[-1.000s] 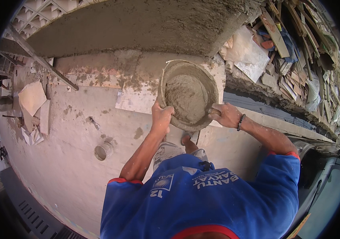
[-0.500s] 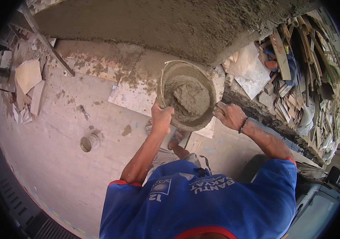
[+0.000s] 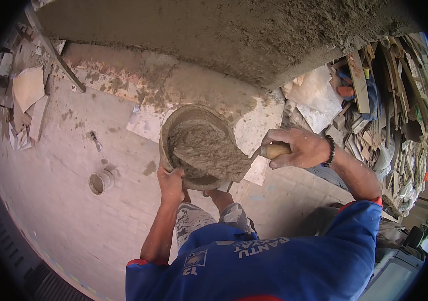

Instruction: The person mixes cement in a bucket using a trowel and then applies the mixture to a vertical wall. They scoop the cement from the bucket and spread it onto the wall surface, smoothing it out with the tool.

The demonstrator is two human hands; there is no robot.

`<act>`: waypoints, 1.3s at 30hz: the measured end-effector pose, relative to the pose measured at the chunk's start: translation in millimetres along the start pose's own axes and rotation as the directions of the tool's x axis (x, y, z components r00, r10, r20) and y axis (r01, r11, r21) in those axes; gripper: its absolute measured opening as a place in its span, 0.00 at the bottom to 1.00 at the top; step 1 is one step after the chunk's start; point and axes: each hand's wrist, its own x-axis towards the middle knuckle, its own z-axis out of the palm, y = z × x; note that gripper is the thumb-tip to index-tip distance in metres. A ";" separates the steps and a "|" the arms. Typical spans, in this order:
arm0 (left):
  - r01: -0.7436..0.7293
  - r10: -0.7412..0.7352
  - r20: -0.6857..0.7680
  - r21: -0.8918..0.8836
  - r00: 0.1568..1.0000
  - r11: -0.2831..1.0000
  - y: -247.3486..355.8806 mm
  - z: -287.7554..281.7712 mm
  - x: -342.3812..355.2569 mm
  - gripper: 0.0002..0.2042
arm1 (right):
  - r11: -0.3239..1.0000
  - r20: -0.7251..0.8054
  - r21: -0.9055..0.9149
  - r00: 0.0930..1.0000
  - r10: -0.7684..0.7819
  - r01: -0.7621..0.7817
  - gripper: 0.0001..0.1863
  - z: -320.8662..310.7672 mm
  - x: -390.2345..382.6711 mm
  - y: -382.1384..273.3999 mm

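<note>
My left hand (image 3: 171, 184) grips the near-left rim of a bucket (image 3: 165, 135), thumb over the edge. Wet grey mortar (image 3: 194, 138) lies inside it. In my right hand (image 3: 302, 146), wrapped in the fingers, is the wooden handle of a trowel (image 3: 277, 150). A heap of mortar covers its blade, which reaches over the bucket's right rim. The blade itself is hidden under the load. Beyond the bucket stands a wall (image 3: 174, 30) coated with wet grey mortar.
A small mortar-smeared pail (image 3: 101, 181) and a small tool (image 3: 95, 141) lie on the left floor. Boards (image 3: 33, 95) and a slanting wooden bar (image 3: 56, 52) are farther left. Scrap wood and plastic (image 3: 369, 100) pile up at the right. A white sheet (image 3: 144, 123) lies under the bucket.
The bucket and my left hand have shifted left and nearer. My right hand has moved off the bucket's right rim, and the mortar-laden trowel now shows in it.
</note>
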 end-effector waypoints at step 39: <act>-0.086 0.103 0.158 -0.111 0.982 0.990 3.1 47.0 -34.7 0.28 | 0.902 -0.291 -0.386 0.953 0.080 -0.194 0.19 88.9 -8.3 58.9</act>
